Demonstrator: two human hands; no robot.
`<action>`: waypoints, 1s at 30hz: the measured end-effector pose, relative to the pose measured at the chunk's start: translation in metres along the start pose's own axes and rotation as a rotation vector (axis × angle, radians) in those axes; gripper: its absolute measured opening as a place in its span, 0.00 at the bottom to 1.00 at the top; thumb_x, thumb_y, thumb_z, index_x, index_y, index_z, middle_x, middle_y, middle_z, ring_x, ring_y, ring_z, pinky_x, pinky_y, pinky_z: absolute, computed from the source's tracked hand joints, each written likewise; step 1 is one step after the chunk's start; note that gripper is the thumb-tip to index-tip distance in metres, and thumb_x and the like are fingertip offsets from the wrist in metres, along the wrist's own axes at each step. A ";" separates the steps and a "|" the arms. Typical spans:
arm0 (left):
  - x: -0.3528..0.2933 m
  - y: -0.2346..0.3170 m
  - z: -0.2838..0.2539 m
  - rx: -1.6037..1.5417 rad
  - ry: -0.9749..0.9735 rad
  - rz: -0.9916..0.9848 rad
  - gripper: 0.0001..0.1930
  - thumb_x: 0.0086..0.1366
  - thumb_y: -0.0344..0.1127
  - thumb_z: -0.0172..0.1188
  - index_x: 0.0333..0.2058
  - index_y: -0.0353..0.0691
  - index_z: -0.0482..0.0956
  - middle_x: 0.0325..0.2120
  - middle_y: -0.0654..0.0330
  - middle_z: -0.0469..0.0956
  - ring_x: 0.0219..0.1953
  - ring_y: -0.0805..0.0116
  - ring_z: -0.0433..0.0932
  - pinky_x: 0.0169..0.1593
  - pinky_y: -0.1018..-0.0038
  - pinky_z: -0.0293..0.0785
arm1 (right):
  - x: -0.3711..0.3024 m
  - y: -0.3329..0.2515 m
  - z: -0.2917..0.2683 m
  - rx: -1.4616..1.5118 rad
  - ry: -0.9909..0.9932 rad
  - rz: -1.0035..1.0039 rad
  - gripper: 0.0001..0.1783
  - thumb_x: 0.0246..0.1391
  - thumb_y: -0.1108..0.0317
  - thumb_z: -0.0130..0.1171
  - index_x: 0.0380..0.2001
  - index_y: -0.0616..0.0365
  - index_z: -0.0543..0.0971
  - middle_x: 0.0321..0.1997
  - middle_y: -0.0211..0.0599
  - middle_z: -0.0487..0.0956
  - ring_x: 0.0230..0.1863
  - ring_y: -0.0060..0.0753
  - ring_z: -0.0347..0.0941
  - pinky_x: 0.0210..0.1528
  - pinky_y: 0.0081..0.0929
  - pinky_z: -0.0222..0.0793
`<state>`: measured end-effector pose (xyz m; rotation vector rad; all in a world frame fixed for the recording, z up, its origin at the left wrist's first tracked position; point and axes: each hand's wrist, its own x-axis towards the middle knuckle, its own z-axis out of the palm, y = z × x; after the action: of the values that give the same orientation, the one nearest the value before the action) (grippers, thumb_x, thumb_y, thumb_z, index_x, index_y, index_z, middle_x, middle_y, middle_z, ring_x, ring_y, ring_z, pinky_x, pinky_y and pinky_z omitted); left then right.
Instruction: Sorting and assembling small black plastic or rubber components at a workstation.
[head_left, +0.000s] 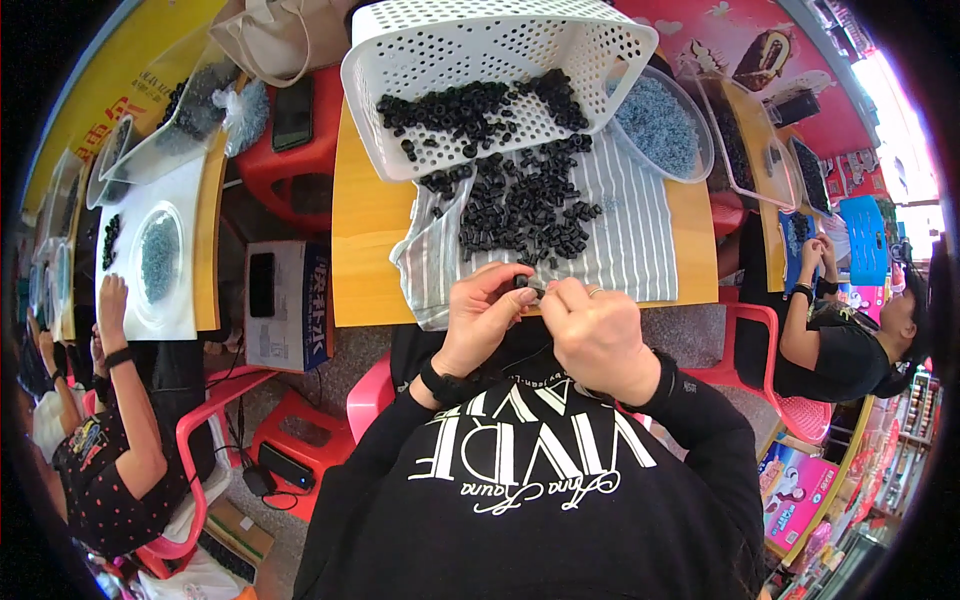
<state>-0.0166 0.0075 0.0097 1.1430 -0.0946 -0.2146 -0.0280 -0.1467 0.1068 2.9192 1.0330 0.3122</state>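
Observation:
My left hand pinches a small black cylindrical part between thumb and fingertips, just over the table's near edge. Right beside it is my right hand, curled closed with its thumb and finger meeting at that part; whatever it grips is too small to make out. Beyond my fingers a loose pile of small black parts lies on a grey-and-white striped cloth. More of them spill from a tipped white perforated basket at the far side.
A round clear tub of small bluish pieces stands right of the basket on the wooden table. Red stools and a carton are at the left. Co-workers sit at tables on both sides.

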 end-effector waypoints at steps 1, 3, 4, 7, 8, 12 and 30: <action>-0.001 -0.001 -0.002 0.026 -0.025 0.008 0.10 0.60 0.24 0.62 0.41 0.31 0.80 0.31 0.64 0.74 0.26 0.81 0.74 0.28 0.84 0.70 | -0.003 0.006 0.004 0.174 0.046 0.047 0.06 0.44 0.72 0.61 0.26 0.61 0.76 0.22 0.37 0.71 0.20 0.33 0.73 0.19 0.30 0.64; 0.000 -0.004 -0.004 0.030 -0.056 0.003 0.12 0.61 0.26 0.62 0.44 0.32 0.79 0.32 0.64 0.75 0.28 0.81 0.75 0.29 0.85 0.71 | -0.009 0.010 -0.002 0.412 0.065 0.184 0.08 0.46 0.74 0.64 0.31 0.64 0.77 0.23 0.41 0.72 0.21 0.37 0.74 0.22 0.32 0.66; 0.000 -0.004 -0.006 0.033 -0.047 0.007 0.12 0.61 0.26 0.62 0.44 0.32 0.79 0.32 0.64 0.75 0.28 0.81 0.75 0.29 0.85 0.71 | -0.015 0.012 -0.001 0.416 0.067 0.175 0.08 0.46 0.74 0.64 0.31 0.64 0.77 0.23 0.41 0.72 0.21 0.37 0.74 0.22 0.32 0.66; 0.002 -0.005 -0.012 -0.145 -0.126 -0.117 0.15 0.63 0.26 0.61 0.49 0.32 0.78 0.36 0.59 0.77 0.31 0.76 0.77 0.33 0.82 0.74 | -0.035 0.029 0.007 0.612 0.224 0.477 0.09 0.48 0.73 0.63 0.34 0.63 0.78 0.28 0.44 0.77 0.23 0.46 0.75 0.24 0.35 0.67; 0.002 -0.007 -0.014 -0.263 -0.172 -0.122 0.17 0.63 0.28 0.61 0.51 0.33 0.76 0.37 0.57 0.77 0.31 0.74 0.78 0.34 0.81 0.75 | -0.042 0.038 0.012 0.624 0.229 0.568 0.11 0.48 0.74 0.64 0.36 0.64 0.79 0.29 0.45 0.78 0.24 0.48 0.75 0.25 0.35 0.68; 0.002 -0.002 -0.011 -0.504 -0.275 -0.086 0.22 0.64 0.32 0.61 0.56 0.33 0.72 0.38 0.54 0.78 0.33 0.69 0.79 0.34 0.80 0.75 | -0.059 0.084 0.033 0.160 0.228 0.658 0.09 0.53 0.69 0.60 0.35 0.64 0.78 0.31 0.48 0.77 0.29 0.50 0.76 0.31 0.42 0.68; 0.003 -0.001 -0.009 -0.664 -0.239 -0.224 0.31 0.66 0.34 0.60 0.65 0.36 0.58 0.45 0.58 0.79 0.44 0.71 0.78 0.45 0.77 0.73 | 0.007 0.019 0.029 0.895 0.309 0.169 0.21 0.37 0.76 0.69 0.41 0.58 0.81 0.42 0.40 0.75 0.40 0.43 0.73 0.44 0.36 0.69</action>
<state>-0.0119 0.0147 0.0051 0.4608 -0.0969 -0.5378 -0.0058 -0.1559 0.0811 3.8704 1.1997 0.3942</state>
